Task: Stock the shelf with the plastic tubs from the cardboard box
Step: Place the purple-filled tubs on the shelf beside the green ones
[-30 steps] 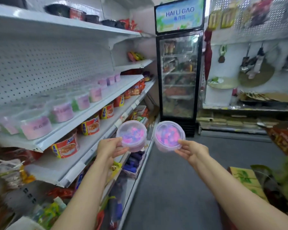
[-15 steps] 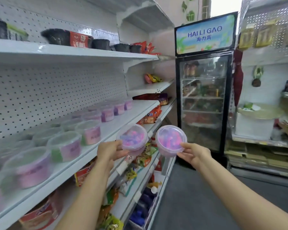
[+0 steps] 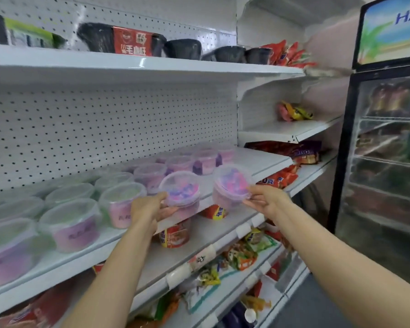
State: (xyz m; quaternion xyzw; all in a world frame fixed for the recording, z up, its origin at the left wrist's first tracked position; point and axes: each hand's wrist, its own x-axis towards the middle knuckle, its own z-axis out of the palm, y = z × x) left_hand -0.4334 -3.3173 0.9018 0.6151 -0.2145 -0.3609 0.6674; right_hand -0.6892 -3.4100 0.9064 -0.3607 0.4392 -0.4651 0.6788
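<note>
Left hand (image 3: 149, 209): gripping left tub (image 3: 181, 191), mid-frame, hovering over shelf (image 3: 258, 162) edge.
Right hand (image 3: 265, 201): pinching right tub (image 3: 231, 185) by rim.
Risk: rim pinch possibly slipping; incoming tubs possibly nudging the stocked tubs (image 3: 118, 200).

Two round clear plastic tubs with translucent snap lids, pink and purple contents showing through. Left tub (image 3: 182, 192) held up at the front edge of the white metal shelf (image 3: 258, 162), tilted so its lid faces the camera; left hand (image 3: 147, 209) grips its near side and bottom. Right tub (image 3: 231, 185) likewise tilted, lid toward the camera, pinched at its right rim by the right hand (image 3: 268, 201), also in front of the shelf edge. The two are apart, side by side. Rows of similar stocked tubs (image 3: 122, 201) stand upright along the shelf, green-tinted nearer the left end, pink and purple toward the right end.
</note>
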